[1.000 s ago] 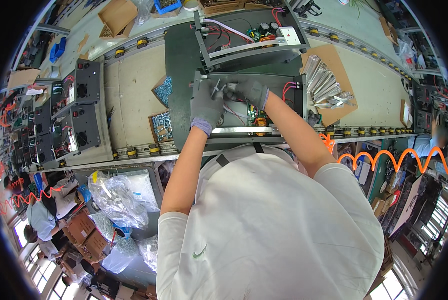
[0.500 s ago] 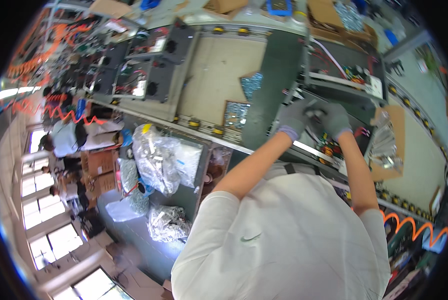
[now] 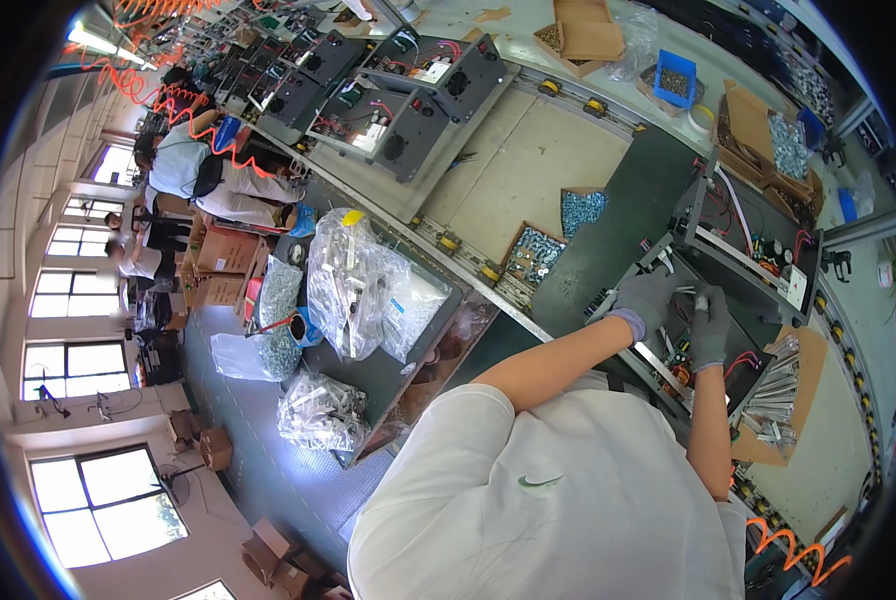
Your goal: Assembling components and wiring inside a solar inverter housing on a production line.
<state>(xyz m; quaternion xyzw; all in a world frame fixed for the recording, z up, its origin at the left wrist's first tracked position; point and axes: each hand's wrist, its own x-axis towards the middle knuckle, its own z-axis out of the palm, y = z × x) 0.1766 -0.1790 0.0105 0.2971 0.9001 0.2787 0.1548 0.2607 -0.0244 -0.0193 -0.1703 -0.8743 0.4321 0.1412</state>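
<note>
Left hand (image 3: 648,300) and right hand (image 3: 710,328) curl partly over the open chassis (image 3: 748,328), I cannot tell their hold, and careless movement could snag nearby red wires (image 3: 743,360).

One gloved left hand (image 3: 648,303) and one gloved right hand (image 3: 710,327) make two. On one green board (image 3: 633,190) are two open chassis: one near chassis (image 3: 748,330) and one far chassis (image 3: 765,220). Two vented chassis (image 3: 410,130) stand foremost in the left row. There are two batches of bluish fasteners (image 3: 584,210), one blue bin (image 3: 675,99) of small parts, and one cardboard sheet (image 3: 808,364) whose silver bars (image 3: 776,385) overlap too much to count.
</note>
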